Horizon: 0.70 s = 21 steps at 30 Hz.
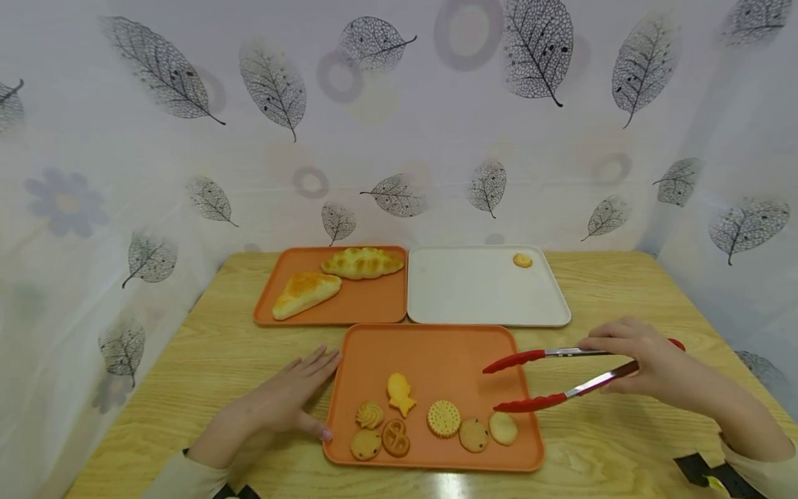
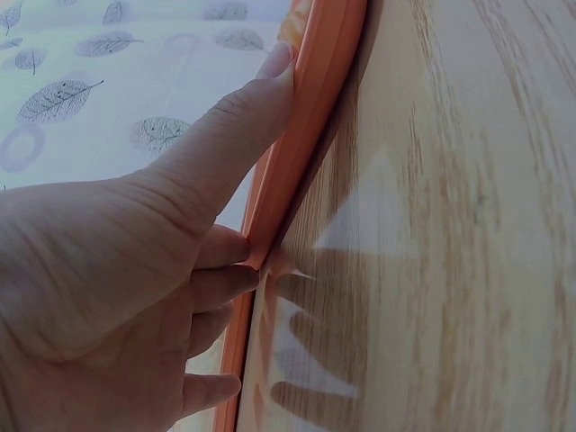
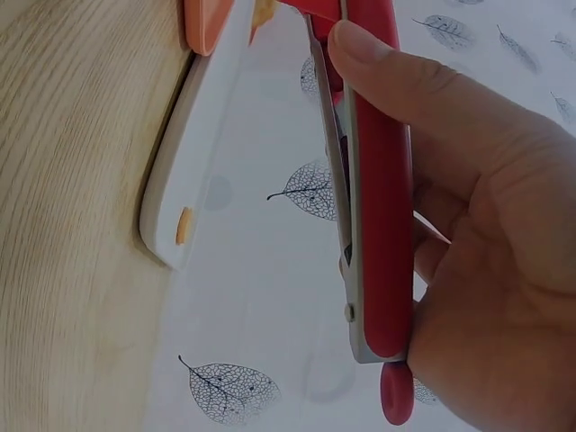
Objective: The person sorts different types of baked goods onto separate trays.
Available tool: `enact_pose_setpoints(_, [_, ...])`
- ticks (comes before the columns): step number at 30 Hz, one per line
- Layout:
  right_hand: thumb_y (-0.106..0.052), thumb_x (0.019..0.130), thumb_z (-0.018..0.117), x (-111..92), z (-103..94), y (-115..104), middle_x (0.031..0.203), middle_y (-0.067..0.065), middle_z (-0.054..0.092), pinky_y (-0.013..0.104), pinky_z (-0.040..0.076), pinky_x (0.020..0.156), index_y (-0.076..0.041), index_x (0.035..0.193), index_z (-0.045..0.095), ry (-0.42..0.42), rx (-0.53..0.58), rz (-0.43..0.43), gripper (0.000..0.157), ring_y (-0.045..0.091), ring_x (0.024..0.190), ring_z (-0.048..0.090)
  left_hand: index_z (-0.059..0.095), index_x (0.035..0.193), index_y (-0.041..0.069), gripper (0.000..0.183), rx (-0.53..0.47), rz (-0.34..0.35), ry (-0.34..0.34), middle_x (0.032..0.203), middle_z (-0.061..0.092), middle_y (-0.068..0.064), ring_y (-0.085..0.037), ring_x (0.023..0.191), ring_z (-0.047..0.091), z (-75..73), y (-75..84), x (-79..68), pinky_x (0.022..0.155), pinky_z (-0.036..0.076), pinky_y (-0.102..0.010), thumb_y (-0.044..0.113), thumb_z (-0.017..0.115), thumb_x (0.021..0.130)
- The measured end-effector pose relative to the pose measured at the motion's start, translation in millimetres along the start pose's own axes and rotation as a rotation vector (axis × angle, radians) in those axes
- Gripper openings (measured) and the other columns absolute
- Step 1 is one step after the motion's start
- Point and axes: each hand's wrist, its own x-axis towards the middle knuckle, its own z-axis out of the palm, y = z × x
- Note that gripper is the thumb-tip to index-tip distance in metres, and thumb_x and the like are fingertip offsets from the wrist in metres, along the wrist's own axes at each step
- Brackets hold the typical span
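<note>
My right hand [image 1: 642, 357] grips a pair of red-tipped metal tongs [image 1: 586, 388], their arms spread apart above the right side of the front orange tray [image 1: 461, 346]. Nothing is between the tips. Along that tray's left edge rests my left hand [image 1: 280, 398], fingers extended and thumb at the rim. Toward the tray's front lie a fish-shaped biscuit [image 1: 400, 394], a swirl cookie [image 1: 370, 414], a pretzel [image 1: 395, 438], a round cookie with dark specks [image 1: 366, 444], a dotted round cracker [image 1: 444, 418], another speckled cookie [image 1: 474, 435] and a plain pale cookie [image 1: 502, 428].
Behind stands a white tray [image 1: 474, 291] with one small cookie [image 1: 522, 260] at its back right. Beside it, a second orange tray [image 1: 368, 305] bears a braided bread [image 1: 363, 263] and a triangular bread [image 1: 305, 294]. A leaf-printed curtain [image 1: 399, 138] encloses the wooden table [image 1: 206, 353].
</note>
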Motion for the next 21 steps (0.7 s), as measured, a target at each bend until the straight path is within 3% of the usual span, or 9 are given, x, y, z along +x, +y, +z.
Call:
enact_pose_setpoints(8, [-0.029,0.049,0.093,-5,-3.3,-10,0.107,-0.012,0.063,0.021,0.044,0.073,-0.024,0.115,0.071,-0.087,0.018,-0.024,0.070,-0.002,0.103,0.045,0.016,0.157,0.005,0.120,-0.013,-0.011,-0.019,0.164,0.015,-0.015,-0.038,0.152,0.008,0.2,-1.6,0.8,0.116,0.016,-0.066,0.070,0.067,0.070])
enact_pose_setpoints(14, [-0.032,0.045,0.093,-8,-1.9,-16,0.106,-0.015,0.063,0.020,0.042,0.075,-0.026,0.111,0.071,-0.085,-0.041,-0.059,0.070,0.002,0.100,0.047,0.016,0.157,0.006,0.120,-0.016,-0.010,-0.020,0.164,0.015,-0.016,-0.038,0.152,0.007,-0.9,-1.4,0.9,0.116,0.015,-0.066,0.070,0.068,0.070])
enact_pose_setpoints(21, [-0.035,0.046,0.092,-9,-1.6,-18,0.105,-0.014,0.063,0.026,0.044,0.075,-0.026,0.111,0.072,-0.087,-0.082,-0.070,0.069,0.007,0.097,0.052,0.016,0.157,0.006,0.119,-0.022,-0.012,-0.019,0.164,0.015,-0.015,-0.038,0.152,0.007,-1.9,-0.2,0.3,0.116,0.015,-0.066,0.069,0.069,0.070])
